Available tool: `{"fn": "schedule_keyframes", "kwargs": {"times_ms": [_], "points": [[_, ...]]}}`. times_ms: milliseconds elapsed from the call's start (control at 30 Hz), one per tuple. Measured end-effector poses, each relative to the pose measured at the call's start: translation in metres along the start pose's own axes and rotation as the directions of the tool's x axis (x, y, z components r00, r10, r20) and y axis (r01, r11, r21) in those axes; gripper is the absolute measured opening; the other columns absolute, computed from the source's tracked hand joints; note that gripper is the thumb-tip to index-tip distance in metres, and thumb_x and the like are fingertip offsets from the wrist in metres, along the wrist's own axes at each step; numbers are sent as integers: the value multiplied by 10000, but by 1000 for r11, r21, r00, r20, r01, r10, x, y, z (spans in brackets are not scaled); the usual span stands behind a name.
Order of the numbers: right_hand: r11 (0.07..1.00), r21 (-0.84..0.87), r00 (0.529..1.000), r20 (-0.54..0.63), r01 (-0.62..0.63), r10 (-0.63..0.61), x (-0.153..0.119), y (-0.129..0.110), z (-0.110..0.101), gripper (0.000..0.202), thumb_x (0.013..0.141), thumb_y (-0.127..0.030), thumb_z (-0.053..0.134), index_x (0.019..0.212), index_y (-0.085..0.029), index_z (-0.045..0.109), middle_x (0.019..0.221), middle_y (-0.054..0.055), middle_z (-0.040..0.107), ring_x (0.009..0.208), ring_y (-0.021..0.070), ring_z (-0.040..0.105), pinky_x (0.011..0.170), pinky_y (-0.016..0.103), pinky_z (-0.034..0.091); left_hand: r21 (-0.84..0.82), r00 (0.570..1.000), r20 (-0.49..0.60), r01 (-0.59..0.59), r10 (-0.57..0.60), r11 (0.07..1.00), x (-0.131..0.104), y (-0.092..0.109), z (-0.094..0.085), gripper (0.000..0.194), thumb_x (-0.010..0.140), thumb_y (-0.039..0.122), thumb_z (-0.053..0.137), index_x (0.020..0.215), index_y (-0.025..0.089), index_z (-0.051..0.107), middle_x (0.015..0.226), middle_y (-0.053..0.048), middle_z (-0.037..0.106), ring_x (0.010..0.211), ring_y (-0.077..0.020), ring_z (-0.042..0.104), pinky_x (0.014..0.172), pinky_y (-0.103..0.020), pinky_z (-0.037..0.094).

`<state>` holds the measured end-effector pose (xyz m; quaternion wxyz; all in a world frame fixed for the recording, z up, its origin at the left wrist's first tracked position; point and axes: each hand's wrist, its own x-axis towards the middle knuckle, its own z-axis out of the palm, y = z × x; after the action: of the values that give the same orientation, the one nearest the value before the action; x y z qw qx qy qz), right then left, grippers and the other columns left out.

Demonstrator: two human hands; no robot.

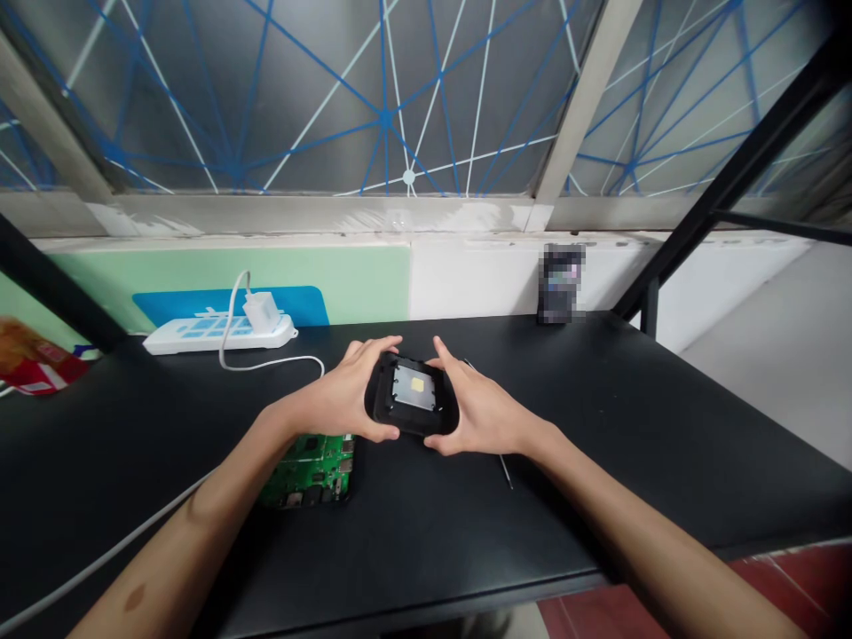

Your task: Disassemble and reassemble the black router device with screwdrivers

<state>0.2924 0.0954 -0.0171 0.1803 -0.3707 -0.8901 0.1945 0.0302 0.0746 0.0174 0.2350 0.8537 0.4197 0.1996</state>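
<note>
Between my two hands, above the black table, is a black plastic housing (384, 406) with rounded corners. Inside it sits a silver metal plate (405, 387) with a small yellowish square at its middle. My left hand (346, 390) grips the housing's left side, thumb at the near edge and fingers at the far edge. My right hand (476, 404) grips the right side in the same way. Under my left wrist lies a green circuit board (319, 475), partly hidden by the forearm. A thin metal tool (506, 470) lies on the table, mostly covered by my right hand.
A white power strip (200, 333) with a plugged-in charger (262, 312) stands at the back left, its white cable (266, 366) running across the table (426, 550). A red packet (46, 364) is at the far left. A blurred dark object (560, 284) leans on the back wall.
</note>
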Motion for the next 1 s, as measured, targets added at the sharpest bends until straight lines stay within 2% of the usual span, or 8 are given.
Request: {"fn": "schedule_keyframes", "kwargs": {"times_ms": [267, 400, 733, 1000], "points": [[1000, -26, 1000, -4, 13, -13, 5, 0, -2, 1385, 642, -520, 792, 1608, -111, -113, 1495, 215, 500, 1330, 386, 496, 1113, 589, 439, -5, 996, 25, 85, -84, 996, -2, -8, 3, 1168, 649, 450, 830, 1565, 174, 161, 1468, -203, 355, 1413, -436, 342, 1145, -625, 358], [999, -37, 999, -1, 39, -39, 5, 1, -3, 1373, 653, -520, 784, 1608, -108, -112, 1504, 214, 490, 1340, 377, 481, 1134, 577, 421, -3, 993, 29, 111, -110, 994, -3, -9, 4, 1159, 647, 479, 825, 1559, 164, 183, 1457, -206, 359, 1391, -449, 372, 1116, -628, 387], [993, -76, 992, -81, 89, -95, 4, 1, -6, 1358, 647, -511, 796, 1615, -138, -80, 1450, 213, 515, 1308, 371, 499, 1119, 583, 427, -46, 996, -7, 83, -84, 995, -3, -8, 5, 1090, 658, 471, 843, 1530, 253, 226, 1474, -162, 369, 1391, -435, 375, 1127, -647, 363], [996, -79, 993, -110, 37, -46, 1, -3, -3, 1350, 633, -533, 799, 1615, -101, -20, 1447, 234, 523, 1303, 389, 502, 1095, 587, 441, -50, 996, 32, 85, -84, 995, -5, -9, 4, 1027, 719, 437, 812, 1539, 275, 214, 1534, -159, 328, 1428, -426, 335, 1151, -648, 334]]}}
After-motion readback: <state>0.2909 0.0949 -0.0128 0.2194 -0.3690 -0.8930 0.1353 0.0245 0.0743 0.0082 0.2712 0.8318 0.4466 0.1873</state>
